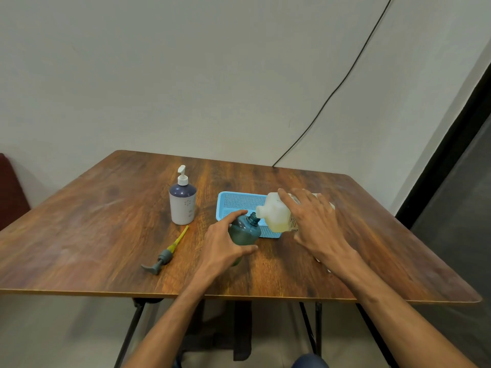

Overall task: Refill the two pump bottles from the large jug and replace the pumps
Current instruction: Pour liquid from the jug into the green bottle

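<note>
My left hand (224,241) grips a teal bottle (245,231) that stands on the table with its neck uncapped. My right hand (316,221) holds a large translucent jug (276,213) tipped to the left, its spout touching the teal bottle's mouth. Yellowish liquid lies in the jug's lower side. The teal bottle's grey pump (164,257), with a yellow-stained tube, lies flat on the table to the left. A white bottle with a dark blue shoulder (182,205) stands farther back left, its white pump fitted.
A light blue perforated basket (233,204) sits behind the teal bottle, partly under the jug. The wooden table (106,221) has its front edge close to me. A black cable hangs down the wall behind the table's far edge.
</note>
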